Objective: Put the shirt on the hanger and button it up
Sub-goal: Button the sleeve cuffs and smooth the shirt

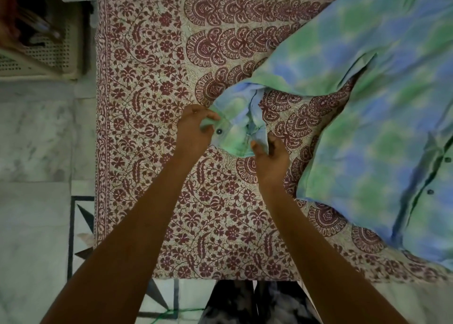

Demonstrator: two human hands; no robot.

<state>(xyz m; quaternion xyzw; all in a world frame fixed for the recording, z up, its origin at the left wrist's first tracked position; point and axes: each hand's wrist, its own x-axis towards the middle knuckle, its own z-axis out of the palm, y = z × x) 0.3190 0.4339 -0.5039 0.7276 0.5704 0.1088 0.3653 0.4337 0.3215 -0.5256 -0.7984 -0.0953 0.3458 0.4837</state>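
Note:
A blue-and-green tie-dye shirt [372,117] lies spread over the right side of a bed, with dark buttons along its front placket at the right edge. One long sleeve reaches toward me and ends in a cuff [235,129] bearing a dark button [219,131]. My left hand [193,129] pinches the cuff's left edge beside that button. My right hand [269,156] pinches the cuff's lower right edge. No hanger is in view.
The bed is covered by a cream sheet with a maroon floral print [152,102]. A perforated pale basket [46,51] stands on the marble floor [34,152] at the upper left. My legs show at the bottom edge.

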